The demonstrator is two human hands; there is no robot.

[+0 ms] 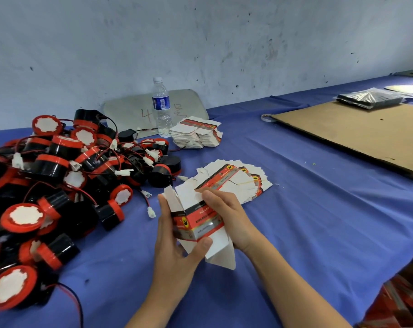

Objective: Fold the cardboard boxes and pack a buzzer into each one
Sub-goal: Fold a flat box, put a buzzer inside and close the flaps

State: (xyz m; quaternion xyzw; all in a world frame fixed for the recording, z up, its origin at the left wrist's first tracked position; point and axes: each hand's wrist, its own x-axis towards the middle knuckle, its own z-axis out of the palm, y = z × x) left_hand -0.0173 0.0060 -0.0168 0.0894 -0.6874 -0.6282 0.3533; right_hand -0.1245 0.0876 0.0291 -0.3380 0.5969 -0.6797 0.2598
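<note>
I have one box (198,223) up off the blue table (319,209), half opened into a sleeve, with its white end flaps loose at the near and far ends. My left hand (174,235) cups it from the left, fingers along its far side and thumb pressed on the near printed edge, so the sleeve stays square while I work. My right hand (224,216) curls over from the right, fingertips hooked on the upper edge, which I judge is to push the walls apart and turn a flap in.

No buzzer is in it yet. The buzzers (58,174) lie in a tangled heap of wires to my left, close enough for a left-hand grab. The flat boxes (238,178) are fanned out just beyond my hands so single ones peel off easily. A tighter stack (196,134) waits farther back, beside the water bottle (162,107).
</note>
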